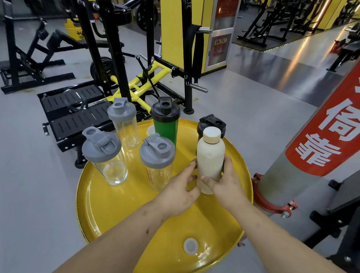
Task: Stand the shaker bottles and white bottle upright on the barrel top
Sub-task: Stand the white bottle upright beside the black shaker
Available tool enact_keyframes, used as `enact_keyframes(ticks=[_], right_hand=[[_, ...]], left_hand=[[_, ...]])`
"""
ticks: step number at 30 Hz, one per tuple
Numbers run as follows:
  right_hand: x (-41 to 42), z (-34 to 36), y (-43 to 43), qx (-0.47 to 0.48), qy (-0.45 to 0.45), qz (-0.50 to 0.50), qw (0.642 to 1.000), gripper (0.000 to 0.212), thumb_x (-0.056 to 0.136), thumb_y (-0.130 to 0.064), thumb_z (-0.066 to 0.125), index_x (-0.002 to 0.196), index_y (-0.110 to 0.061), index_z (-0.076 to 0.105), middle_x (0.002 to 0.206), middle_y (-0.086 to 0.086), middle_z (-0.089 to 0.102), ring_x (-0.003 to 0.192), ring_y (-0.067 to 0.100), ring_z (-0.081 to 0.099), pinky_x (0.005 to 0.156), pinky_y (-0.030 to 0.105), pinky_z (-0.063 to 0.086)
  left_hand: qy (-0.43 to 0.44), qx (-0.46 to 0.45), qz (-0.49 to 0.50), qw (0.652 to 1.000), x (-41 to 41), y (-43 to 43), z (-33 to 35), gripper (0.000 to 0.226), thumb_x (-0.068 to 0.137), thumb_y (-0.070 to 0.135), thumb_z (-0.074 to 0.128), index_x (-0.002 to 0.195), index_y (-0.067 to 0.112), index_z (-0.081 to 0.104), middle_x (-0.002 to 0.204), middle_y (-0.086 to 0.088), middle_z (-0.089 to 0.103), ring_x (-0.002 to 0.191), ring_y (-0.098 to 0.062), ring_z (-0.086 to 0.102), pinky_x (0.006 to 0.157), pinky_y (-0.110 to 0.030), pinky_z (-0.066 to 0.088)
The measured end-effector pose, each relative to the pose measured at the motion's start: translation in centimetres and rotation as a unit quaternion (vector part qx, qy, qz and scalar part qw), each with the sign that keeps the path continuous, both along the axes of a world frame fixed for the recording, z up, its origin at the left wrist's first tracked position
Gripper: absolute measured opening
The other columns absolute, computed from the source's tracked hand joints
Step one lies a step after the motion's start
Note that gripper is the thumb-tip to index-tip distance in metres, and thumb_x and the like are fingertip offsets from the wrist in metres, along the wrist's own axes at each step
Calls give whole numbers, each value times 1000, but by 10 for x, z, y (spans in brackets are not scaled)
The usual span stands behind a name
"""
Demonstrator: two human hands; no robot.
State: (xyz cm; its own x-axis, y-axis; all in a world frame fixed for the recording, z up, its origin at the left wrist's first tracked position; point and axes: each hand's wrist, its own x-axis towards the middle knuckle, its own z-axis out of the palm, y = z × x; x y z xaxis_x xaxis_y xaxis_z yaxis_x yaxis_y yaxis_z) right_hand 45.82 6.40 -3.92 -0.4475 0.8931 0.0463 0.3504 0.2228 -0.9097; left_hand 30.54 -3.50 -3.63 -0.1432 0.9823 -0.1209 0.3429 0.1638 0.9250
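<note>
I see the white bottle [210,157] upright on the right side of the yellow barrel top [115,207], a glossy round metal lid with a raised rim. The bottle is matte, cylindrical, with rounded shoulders and a pale wood-toned cap. My right hand [227,184] wraps its lower body, thumb in front and fingers behind; my left hand [180,190] has its fingertips spread and resting against the bottle's left side. Its base is hidden by my hands, so I think it is set down but cannot be sure. Three clear plastic shakers with grey flip lids stand upright: the left clear shaker [105,156], the far clear shaker [123,122] and the near clear shaker [156,162]. The green shaker [165,121] and the black shaker [211,123] stand behind, black-lidded.
</note>
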Motion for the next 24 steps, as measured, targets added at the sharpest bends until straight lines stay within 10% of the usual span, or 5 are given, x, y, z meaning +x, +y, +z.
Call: enact_keyframes(ticks=[24], right_hand=[[11,3,-3,-43,-59,5,997,84,87,-28,82,151,-29,29,129,-13,51,115,12,50,74,12,40]], left_hand=[[7,-28,-7,1000,6,-2,-3,88,80,47,63,154,65,19,156,22,49,112,-12,69,81,-49,64]])
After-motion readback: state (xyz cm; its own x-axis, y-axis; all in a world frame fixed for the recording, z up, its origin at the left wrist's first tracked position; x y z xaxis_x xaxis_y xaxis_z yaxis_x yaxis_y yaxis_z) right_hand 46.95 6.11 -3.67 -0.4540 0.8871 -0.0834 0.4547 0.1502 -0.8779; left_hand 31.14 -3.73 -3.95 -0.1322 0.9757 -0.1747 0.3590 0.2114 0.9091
